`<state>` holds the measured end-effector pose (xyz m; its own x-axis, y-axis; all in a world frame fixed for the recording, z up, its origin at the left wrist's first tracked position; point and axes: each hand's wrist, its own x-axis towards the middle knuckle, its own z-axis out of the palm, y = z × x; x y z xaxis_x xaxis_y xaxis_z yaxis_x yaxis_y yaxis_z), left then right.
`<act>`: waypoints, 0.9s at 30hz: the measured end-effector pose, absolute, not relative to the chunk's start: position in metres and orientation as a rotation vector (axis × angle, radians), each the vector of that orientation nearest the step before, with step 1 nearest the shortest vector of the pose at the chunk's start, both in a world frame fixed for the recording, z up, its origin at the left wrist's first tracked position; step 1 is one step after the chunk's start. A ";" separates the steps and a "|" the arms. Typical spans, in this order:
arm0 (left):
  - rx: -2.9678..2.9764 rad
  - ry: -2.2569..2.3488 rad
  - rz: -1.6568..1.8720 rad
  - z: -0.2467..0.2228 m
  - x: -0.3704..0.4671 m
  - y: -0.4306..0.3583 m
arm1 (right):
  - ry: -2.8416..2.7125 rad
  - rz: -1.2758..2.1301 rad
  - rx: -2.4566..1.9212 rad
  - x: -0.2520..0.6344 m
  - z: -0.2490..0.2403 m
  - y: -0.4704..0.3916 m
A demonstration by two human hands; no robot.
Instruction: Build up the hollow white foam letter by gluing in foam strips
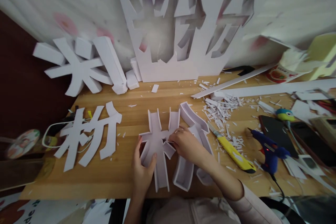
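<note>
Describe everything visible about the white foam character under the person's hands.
The white foam character lies flat on the wooden table, near its front edge. It looks like foam board: flat strokes edged with upright side strips, forming shallow channels. The left hand presses its lower left strokes; the right hand rests fingertips on its centre.

Matt white foam-board letter (168, 143) at centre frame lies on a smooth, light wooden surface (136, 94); glossy yellow plastic utility knife (233, 152) and blue plastic glue gun (269, 150) at right.
</note>
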<state>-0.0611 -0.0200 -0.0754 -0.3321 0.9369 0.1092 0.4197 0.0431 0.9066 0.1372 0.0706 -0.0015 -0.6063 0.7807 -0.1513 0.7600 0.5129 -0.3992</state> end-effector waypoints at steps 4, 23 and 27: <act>1.369 1.792 1.276 -0.076 -0.061 -0.017 | -2.740 0.653 -1.356 0.136 -0.003 0.073; 2.198 1.663 0.911 -0.006 -0.031 -0.001 | -1.605 0.287 -1.666 0.217 -0.039 -0.034; 2.353 1.533 0.679 -0.001 -0.032 0.013 | -1.578 0.399 -1.574 0.200 -0.058 -0.064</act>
